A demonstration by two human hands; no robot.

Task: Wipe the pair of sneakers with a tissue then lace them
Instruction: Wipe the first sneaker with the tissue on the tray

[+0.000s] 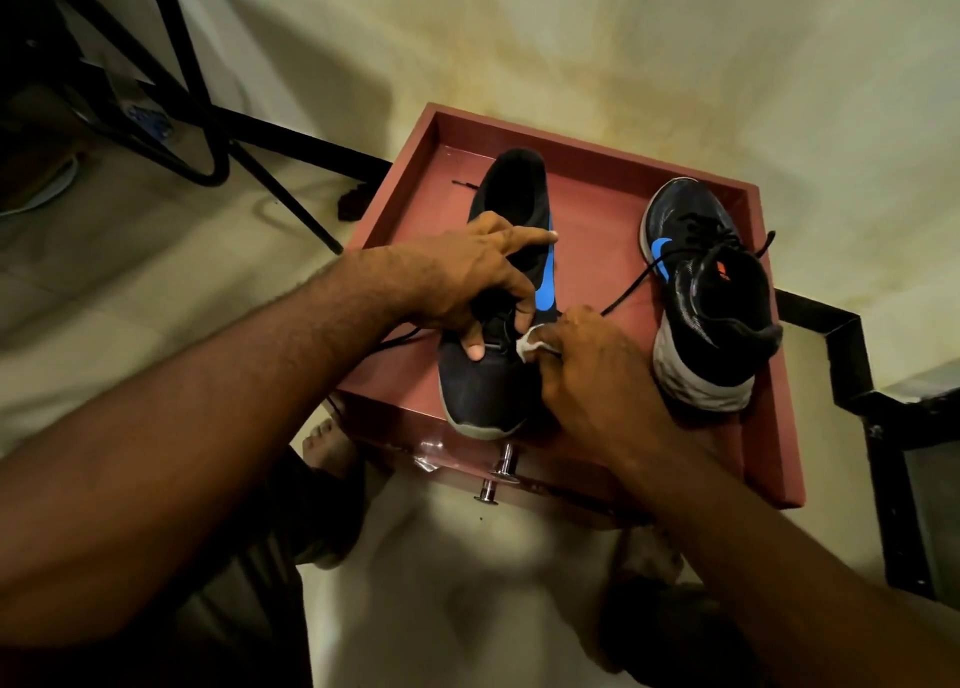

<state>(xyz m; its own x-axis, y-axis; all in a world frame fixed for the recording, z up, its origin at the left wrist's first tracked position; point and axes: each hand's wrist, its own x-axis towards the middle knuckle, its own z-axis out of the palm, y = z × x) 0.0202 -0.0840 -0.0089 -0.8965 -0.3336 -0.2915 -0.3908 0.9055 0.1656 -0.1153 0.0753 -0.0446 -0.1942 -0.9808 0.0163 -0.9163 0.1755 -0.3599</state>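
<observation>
The step in hand looks like wiping the near sneaker, and to do it well the shoe should be pinned firmly while the tissue works in short strokes over the toe and the lace area, turning to a clean fold as it soils and keeping clear of the loose lace ends. The black fabric sneaker with a blue side mark and a pale sole (485, 375) stands toe toward the person on the red-brown wooden drawer-like surface (769, 427), its toe reaching the near edge above a metal knob. The left hand (467, 276) grasps this shoe from above at the middle, thumb pressed on the upper behind the toe and fingers curled over the tongue, forefinger stretched toward the heel opening. The right hand (587, 360) pinches a small crumpled white tissue (530, 347), its grip closed on the wad, which touches the shoe's upper just beside the left thumb, so the wiped spot lies between the two hands. The matching second sneaker (706, 292), partly laced, lies to the right, heel toward the person, well apart from both hands; one black lace (631, 289) trails from it toward the right hand.
</observation>
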